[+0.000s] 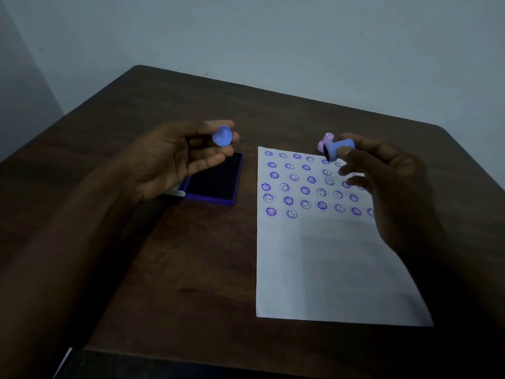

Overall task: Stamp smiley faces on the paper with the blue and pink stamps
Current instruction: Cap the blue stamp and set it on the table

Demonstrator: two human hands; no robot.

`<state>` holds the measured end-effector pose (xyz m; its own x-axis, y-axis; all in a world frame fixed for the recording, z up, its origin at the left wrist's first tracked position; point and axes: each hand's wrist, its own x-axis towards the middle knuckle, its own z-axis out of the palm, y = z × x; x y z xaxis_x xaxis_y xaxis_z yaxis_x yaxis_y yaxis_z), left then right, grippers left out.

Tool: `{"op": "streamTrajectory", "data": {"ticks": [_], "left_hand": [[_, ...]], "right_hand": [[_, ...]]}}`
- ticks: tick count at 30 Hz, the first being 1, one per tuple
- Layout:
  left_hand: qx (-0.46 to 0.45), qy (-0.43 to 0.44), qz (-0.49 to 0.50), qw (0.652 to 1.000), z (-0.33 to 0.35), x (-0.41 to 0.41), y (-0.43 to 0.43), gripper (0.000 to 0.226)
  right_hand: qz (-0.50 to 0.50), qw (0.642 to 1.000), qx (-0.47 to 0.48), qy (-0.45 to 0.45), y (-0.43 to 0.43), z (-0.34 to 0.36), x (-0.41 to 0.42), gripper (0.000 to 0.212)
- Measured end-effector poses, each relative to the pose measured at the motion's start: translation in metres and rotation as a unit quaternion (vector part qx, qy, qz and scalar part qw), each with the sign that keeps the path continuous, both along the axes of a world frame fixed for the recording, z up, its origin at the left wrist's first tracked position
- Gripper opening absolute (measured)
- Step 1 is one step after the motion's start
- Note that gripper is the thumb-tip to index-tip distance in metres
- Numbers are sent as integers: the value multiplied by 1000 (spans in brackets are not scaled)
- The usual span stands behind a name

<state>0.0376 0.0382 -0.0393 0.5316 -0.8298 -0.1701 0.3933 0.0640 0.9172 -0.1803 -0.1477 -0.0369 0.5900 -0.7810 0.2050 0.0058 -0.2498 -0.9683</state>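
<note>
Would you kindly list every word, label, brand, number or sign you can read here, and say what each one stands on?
None: no words, brands or numbers are readable anywhere.
The paper carries only purple stamped smiley faces, alternating plain round and flower-edged.
The blue stamp, blue cap, pink stamp and ink pad show no lettering.

No readable words, brands or numbers anywhere; only purple smiley-face signs stamped in rows on the paper (328, 269).
</note>
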Motion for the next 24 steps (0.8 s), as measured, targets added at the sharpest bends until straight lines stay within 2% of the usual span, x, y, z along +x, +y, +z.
{"op": "streamTrajectory", "data": {"ticks": [4, 7, 13, 24], "left_hand": [[-28, 21, -10, 999, 3, -5, -1, 32], [-43, 29, -14, 999, 2, -10, -3, 34], [-39, 6, -33, 999, -1, -17, -6, 30], [-34, -27, -44, 998, -5, -25, -9, 27]], "right_hand": [[67, 997, 36, 27, 8, 3, 9, 21], [95, 995, 17, 21, 19, 7, 18, 19], [111, 991, -74, 20, 38, 10, 37, 22], [85, 989, -118, 34, 42, 1, 42, 24]]}}
